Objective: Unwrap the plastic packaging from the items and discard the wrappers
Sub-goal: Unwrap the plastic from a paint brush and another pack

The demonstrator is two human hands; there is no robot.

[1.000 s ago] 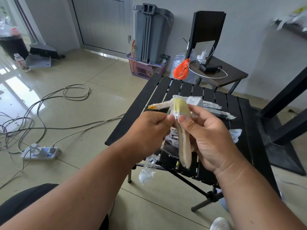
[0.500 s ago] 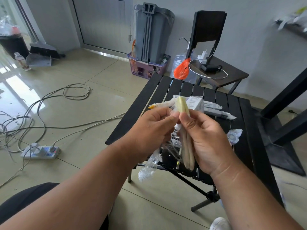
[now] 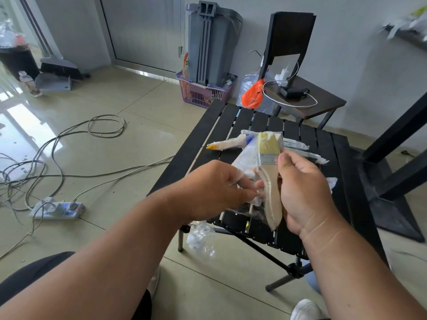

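My right hand grips a paintbrush with pale bristles, a metal ferrule and a wooden handle, held upright above the black slatted table. To its left my left hand pinches the clear plastic wrapper, which has come off the brush head and trails between both hands. Behind the brush, several other plastic-wrapped items lie on the table, one with a yellow tip. A crumpled clear wrapper hangs off the table's near edge.
A power strip and tangled cables spread over the tiled floor at left. A grey bin in a purple basket stands by the wall. A dark chair with a charger and an orange bag stands behind the table.
My left hand has pulled the wrapper down and to the left, off the brush. The bristles now stand bare, and the brush has turned its flat face toward me.
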